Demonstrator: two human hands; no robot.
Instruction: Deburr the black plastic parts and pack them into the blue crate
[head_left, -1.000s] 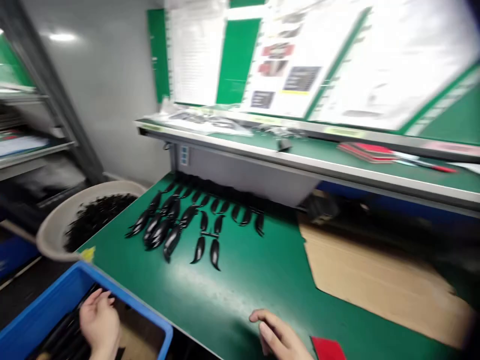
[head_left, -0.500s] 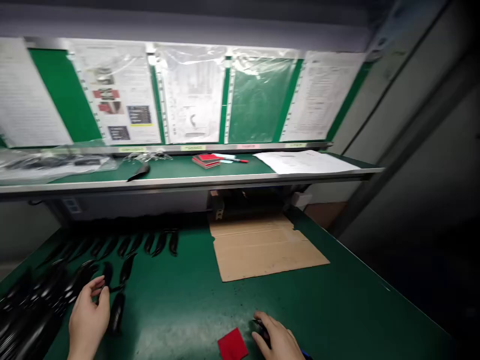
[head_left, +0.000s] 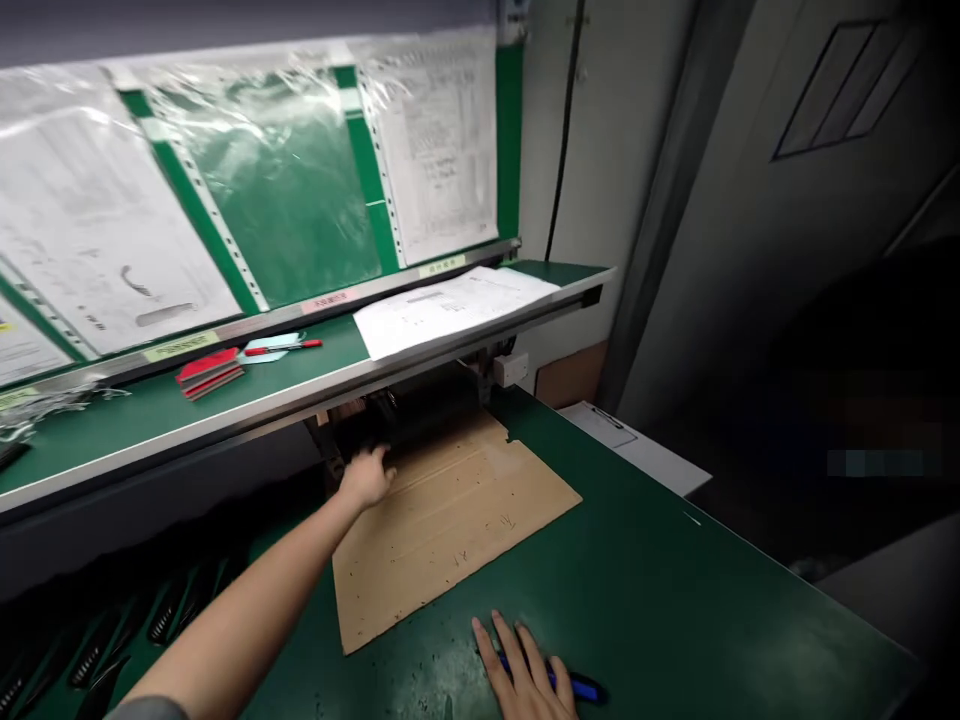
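Note:
My left hand (head_left: 366,478) reaches across the green mat, its fingers at the far edge of a brown cardboard sheet (head_left: 450,530). It is next to a dark object (head_left: 420,412) under the shelf, and I cannot tell if they touch. My right hand (head_left: 521,668) lies on the mat near the cardboard's front corner, its spread fingers over a blue-and-black pen (head_left: 577,686). Rows of black curved parts (head_left: 161,620) lie on the mat at lower left, partly behind my left arm.
A raised green shelf (head_left: 307,350) crosses the bench, holding papers (head_left: 450,310), a stack of red pads (head_left: 210,372) and a red pen (head_left: 283,346). Plastic-covered printed sheets (head_left: 277,170) hang behind it. A white board (head_left: 630,445) lies beyond the mat's right edge.
The view has swung right. My left hand has moved from beside the black parts to the cardboard's far edge. My right hand now lies over the blue pen, and the red card is out of view.

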